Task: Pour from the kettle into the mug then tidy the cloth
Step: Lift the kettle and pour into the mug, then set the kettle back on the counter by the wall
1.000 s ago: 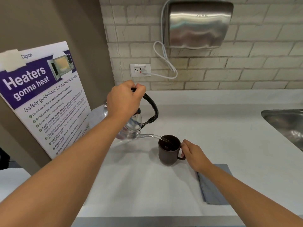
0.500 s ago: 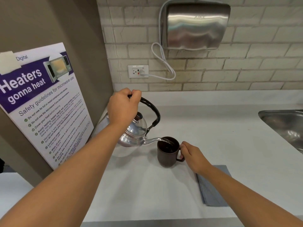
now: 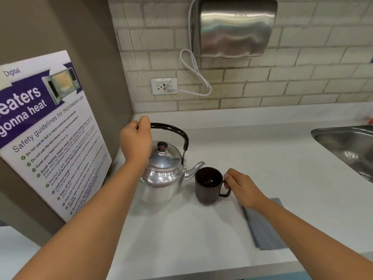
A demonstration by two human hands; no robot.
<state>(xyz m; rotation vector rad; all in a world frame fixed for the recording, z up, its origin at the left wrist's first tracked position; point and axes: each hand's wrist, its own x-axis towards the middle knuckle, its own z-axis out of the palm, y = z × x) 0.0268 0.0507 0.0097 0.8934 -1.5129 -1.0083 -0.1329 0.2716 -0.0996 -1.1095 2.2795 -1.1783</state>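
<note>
A shiny metal kettle [image 3: 163, 174] with a black handle stands upright on the white counter [image 3: 181, 235], its spout beside the mug's rim. My left hand [image 3: 136, 142] is closed around the left end of the kettle's handle. Just right of the spout sits a dark brown mug [image 3: 209, 185] with liquid inside. My right hand [image 3: 240, 186] pinches the mug's handle from the right. A folded grey cloth [image 3: 264, 227] lies flat on the counter to the right of the mug, partly under my right forearm.
A steel sink [image 3: 347, 146] is set into the counter at the right. A microwave safety poster [image 3: 46, 128] leans on the left wall. On the tiled back wall hang a steel hand dryer [image 3: 234, 27] and a socket [image 3: 163, 86] with its white cord.
The kettle has tipped back from pouring to upright and come down onto the counter left of the mug. The stream of water has stopped. My right hand stays at the mug's handle.
</note>
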